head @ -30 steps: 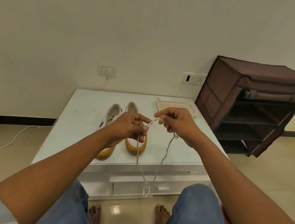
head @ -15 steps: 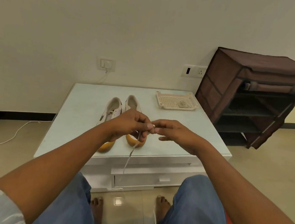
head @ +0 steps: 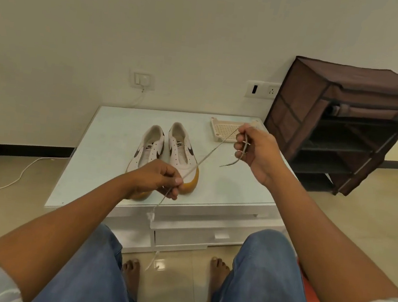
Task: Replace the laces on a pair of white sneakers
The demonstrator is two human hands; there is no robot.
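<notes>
2 hands on 1 lace (head: 211, 153): left hand (head: 161, 180) pinching it between thumb and fingertips low over the toes of the sneakers (head: 167, 152), right hand (head: 255, 152) curled round it higher up, just in front of the tray (head: 223, 130). Pulled taut between the 2, with a short free end drooping below the right fist and a long tail dropping from the left pinch past the counter (head: 107, 154) edge toward the floor (head: 372, 222). Not threaded through any eyelet yet, by the look of it. Both sneakers side by side on the counter, tan toes toward the sitter, no lace visible in either.

Most likely slip-up: sliding out of the left pinch if tugged harder from the right, being so thin. Could also catch under the bare feet (head: 131, 271), given the tail hanging near them, and jerk free on the next pull. Could brush the nearer sneaker's toe and nudge it toward the counter edge, lying right under the taut stretch. Some risk too of uneven ends at the first eyelets, judging by the long tail on 1 side and the short end on the other.

Glossy pale counter top, white drawer (head: 207, 237) beneath. Plain cream wall (head: 182, 35) behind, with a socket (head: 143, 80) and a white cable (head: 14, 178) trailing over the tiled floor. Brown fabric shoe rack (head: 346, 123) to the right, against the wall.
</notes>
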